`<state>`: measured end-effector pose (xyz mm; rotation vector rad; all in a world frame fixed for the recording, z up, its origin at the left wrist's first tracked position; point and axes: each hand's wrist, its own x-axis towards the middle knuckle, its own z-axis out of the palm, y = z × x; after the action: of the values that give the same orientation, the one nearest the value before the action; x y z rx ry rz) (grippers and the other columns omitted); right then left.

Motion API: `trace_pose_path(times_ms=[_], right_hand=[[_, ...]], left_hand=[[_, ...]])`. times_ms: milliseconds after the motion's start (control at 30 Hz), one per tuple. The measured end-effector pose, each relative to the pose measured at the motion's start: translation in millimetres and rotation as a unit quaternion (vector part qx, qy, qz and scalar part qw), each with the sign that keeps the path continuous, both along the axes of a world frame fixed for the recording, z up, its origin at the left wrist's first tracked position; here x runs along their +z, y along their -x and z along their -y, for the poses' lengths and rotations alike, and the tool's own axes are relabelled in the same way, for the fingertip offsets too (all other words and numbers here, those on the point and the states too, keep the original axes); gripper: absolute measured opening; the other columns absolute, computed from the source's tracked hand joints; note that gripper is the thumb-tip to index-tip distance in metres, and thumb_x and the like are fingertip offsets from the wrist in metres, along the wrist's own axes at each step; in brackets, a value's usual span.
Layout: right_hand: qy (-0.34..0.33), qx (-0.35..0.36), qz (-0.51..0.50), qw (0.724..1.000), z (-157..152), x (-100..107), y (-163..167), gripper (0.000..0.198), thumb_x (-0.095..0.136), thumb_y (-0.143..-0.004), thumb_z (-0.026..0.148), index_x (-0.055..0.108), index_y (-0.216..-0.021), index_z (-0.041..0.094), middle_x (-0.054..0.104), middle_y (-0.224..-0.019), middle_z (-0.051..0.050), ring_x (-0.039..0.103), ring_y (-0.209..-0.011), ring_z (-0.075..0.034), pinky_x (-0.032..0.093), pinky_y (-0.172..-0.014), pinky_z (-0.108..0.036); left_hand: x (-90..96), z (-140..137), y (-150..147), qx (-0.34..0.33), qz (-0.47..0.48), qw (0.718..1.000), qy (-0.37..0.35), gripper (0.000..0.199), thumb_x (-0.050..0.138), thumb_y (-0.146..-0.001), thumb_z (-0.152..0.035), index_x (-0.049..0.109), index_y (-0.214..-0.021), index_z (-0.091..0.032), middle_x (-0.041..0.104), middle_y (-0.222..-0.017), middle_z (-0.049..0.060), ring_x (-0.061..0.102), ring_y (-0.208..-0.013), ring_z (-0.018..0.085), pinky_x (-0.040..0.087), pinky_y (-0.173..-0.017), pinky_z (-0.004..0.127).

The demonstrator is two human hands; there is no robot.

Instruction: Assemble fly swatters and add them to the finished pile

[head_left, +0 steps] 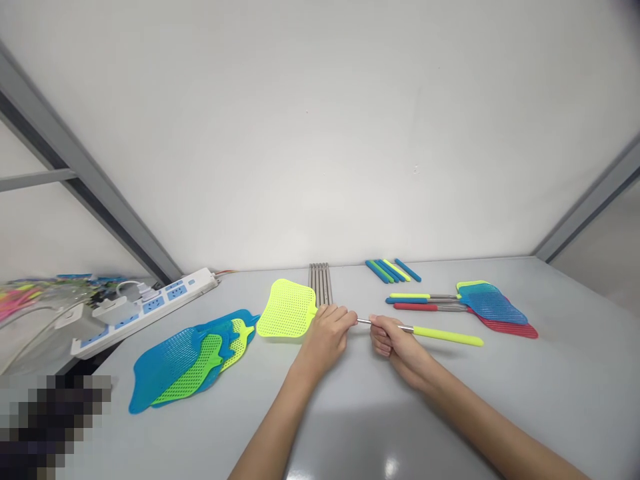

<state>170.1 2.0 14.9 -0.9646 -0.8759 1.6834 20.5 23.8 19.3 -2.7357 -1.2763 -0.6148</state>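
Observation:
Both my hands grip one yellow fly swatter (285, 309) above the table. My left hand (331, 333) is closed around the neck, just below the mesh head. The fingers of my right hand (393, 340) wrap the thin metal rod (364, 321), and the yellow handle (447, 336) sticks out to the right past it. A short bare stretch of rod shows between the hands. Behind my left hand lie several grey metal rods (320, 283) side by side. Several loose blue, green and yellow handles (393, 271) rest near the wall.
To the left, blue, green and yellow swatter heads (185, 363) overlap in a pile. A white power strip (150, 307) with plugs and cables runs along the left edge. On the right, swatters with handles (493, 307) in yellow, blue and red are stacked. A white wall (320, 133) stands behind the grey table (560, 400).

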Motion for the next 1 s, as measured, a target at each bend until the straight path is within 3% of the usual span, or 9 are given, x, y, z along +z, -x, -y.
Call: trace_pose_path(times_ms=[1000], right_hand=[[0.005, 0.006, -0.007, 1.0, -1.6, -2.0, -5.6, 0.032, 0.049, -0.072, 0.031, 0.03, -0.049, 0.018, 0.018, -0.047, 0.007, 0.014, -0.041, -0.006, 0.013, -0.041, -0.025]], left_hand=[[-2.5, -2.5, 18.3, 0.027, 0.025, 0.999, 0.007, 0.019, 0.034, -0.077, -0.005, 0.046, -0.074, -0.02, 0.048, -0.068, 0.0, 0.041, -0.069, 0.014, 0.028, -0.064, 0.027]])
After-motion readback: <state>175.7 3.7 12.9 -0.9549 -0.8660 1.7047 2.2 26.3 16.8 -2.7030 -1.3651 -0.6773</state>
